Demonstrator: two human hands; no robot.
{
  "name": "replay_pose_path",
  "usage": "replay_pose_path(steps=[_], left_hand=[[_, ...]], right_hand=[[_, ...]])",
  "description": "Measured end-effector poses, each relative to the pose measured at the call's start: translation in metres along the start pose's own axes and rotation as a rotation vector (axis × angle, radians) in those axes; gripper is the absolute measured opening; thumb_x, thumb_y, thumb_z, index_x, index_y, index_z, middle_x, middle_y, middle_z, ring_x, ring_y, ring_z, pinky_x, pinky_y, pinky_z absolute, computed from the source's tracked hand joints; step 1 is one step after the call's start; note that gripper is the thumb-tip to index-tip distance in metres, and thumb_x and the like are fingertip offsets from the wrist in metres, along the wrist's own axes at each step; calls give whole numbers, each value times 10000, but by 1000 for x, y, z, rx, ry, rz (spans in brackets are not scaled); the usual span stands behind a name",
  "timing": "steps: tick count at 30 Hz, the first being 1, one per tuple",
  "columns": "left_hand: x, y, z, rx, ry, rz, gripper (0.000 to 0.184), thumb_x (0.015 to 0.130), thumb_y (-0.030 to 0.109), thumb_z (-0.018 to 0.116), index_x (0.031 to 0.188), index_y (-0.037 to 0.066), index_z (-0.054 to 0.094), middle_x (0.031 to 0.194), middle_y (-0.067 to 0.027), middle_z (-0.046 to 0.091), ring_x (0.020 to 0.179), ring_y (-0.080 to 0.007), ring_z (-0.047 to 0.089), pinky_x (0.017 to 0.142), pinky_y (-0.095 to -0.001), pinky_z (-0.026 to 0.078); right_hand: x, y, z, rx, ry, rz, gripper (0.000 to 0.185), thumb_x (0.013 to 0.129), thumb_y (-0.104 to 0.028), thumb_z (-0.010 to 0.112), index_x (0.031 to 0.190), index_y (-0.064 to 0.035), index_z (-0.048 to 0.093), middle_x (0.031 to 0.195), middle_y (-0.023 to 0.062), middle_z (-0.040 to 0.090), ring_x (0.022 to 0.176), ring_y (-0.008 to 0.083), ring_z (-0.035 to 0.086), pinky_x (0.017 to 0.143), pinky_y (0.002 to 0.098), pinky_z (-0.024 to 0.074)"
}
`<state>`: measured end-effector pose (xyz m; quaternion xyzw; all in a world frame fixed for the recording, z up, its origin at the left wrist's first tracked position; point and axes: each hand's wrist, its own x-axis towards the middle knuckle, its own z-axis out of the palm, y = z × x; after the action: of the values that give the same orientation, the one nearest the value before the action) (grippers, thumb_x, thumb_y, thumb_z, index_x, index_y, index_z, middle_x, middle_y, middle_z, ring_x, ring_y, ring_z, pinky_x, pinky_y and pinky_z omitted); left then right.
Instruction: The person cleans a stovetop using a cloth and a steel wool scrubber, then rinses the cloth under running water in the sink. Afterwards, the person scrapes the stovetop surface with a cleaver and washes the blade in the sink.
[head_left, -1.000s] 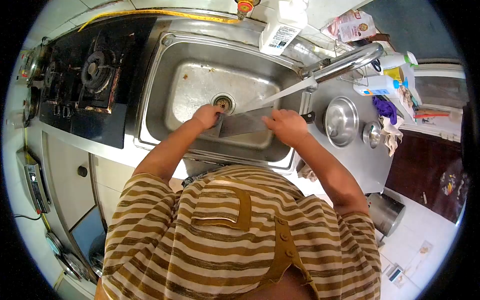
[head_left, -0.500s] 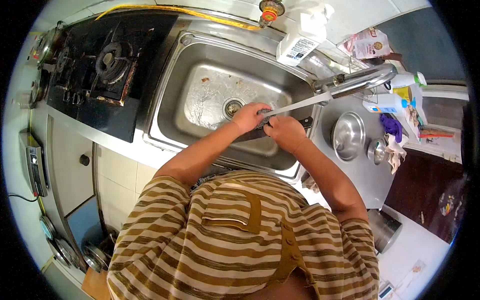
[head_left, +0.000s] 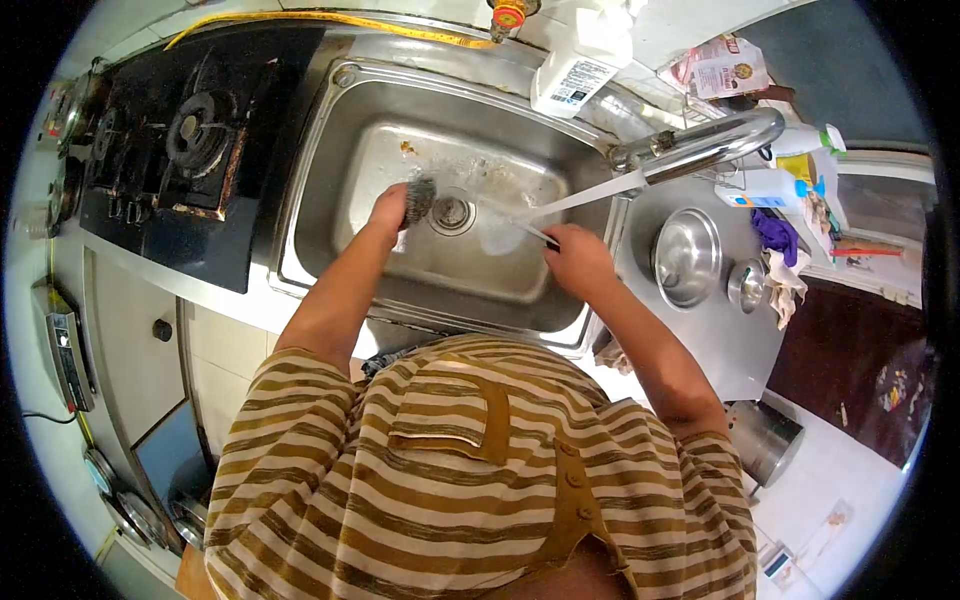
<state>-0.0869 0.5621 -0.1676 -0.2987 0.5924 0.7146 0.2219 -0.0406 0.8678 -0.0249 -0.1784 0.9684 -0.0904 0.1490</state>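
Scrubber (head_left: 421,202) in left hand (head_left: 390,212), fingers curled against the dark mesh, just left of the drain (head_left: 452,213) and over the floor of the metal sink (head_left: 470,268); knife (head_left: 543,237) in right hand (head_left: 582,264), fingers closed around the handle, tip end towards the drain, blade inside the sink, blurred by splashing and hard to make out; water (head_left: 590,194) slanting down from the faucet (head_left: 715,140) onto the blade area; brown specks on the sink floor, beyond the drain; white bottle (head_left: 583,65) upright behind the far rim; large bowl (head_left: 687,257) and small bowl (head_left: 747,285) side by side on the counter (head_left: 650,335) to the right; purple cloth (head_left: 775,232) just beyond; black stove (head_left: 180,140) to the left of the sink.
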Motion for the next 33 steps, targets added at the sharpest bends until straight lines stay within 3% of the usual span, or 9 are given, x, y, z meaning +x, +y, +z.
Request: replay_pose_path(steps=[6,11,14,15,18,20,22,29,33], left_hand=[[14,-57,-23,-384,128,-247,430,860,526,546,1077,164,628,851,-9,633,714,-160,564,566,-337,468],[-40,-30,20,-231,-186,-317,676,781,652,598,1261,184,511,1189,-8,590,1083,-193,521,861,-434,417],[-6,-87,24,-111,-531,-241,512,800,503,655,1142,127,601,1029,-31,653,893,-198,603,744,-335,478],[-41,-68,42,-182,-478,-99,469,801,429,673,1100,71,620,953,-64,668,792,-208,626,694,-323,497],[-52,-75,59,534,-145,80,479,751,356,680,1068,-1,638,972,-179,674,854,-303,646,784,-396,503],[-31,-109,66,622,-112,52,495,735,347,675,1092,6,633,1022,-212,656,943,-347,630,847,-405,488],[-28,-120,72,829,-76,195,467,737,303,669,1130,52,631,1061,-209,644,1010,-360,604,886,-406,473],[-98,-67,65,646,-128,213,394,781,244,628,1134,69,611,1111,-191,620,1044,-362,574,908,-412,454],[-147,-52,26,781,-9,607,281,830,140,563,1101,90,617,1068,-164,608,1028,-335,563,902,-399,449]], right_hand=[[22,-1,3,1220,-284,589,162,848,-202,636,859,-50,581,638,55,520,537,177,509,501,318,431],[32,-31,-9,1479,-202,708,193,846,-189,626,764,-47,523,617,31,507,485,144,470,441,305,399],[31,-32,-6,1518,-227,659,168,868,-192,604,792,-62,530,602,18,485,504,131,465,466,279,396],[27,-26,1,1499,-197,525,173,867,-199,600,786,-66,527,607,22,489,496,133,459,468,280,393],[17,-21,8,915,47,415,213,854,-158,615,1028,-34,615,660,6,528,564,119,491,508,278,382],[0,-13,-8,583,58,223,342,815,-236,644,1076,-18,601,851,153,659,748,245,625,701,355,481],[-18,-8,-5,533,8,239,348,817,-231,637,1092,-20,602,865,174,658,762,268,639,716,358,483],[-66,-17,2,680,34,227,316,829,-216,620,1081,-25,605,842,142,649,745,218,610,693,343,469],[-71,8,35,570,35,125,273,822,-196,623,1021,-10,620,733,87,612,662,164,552,633,324,448]])
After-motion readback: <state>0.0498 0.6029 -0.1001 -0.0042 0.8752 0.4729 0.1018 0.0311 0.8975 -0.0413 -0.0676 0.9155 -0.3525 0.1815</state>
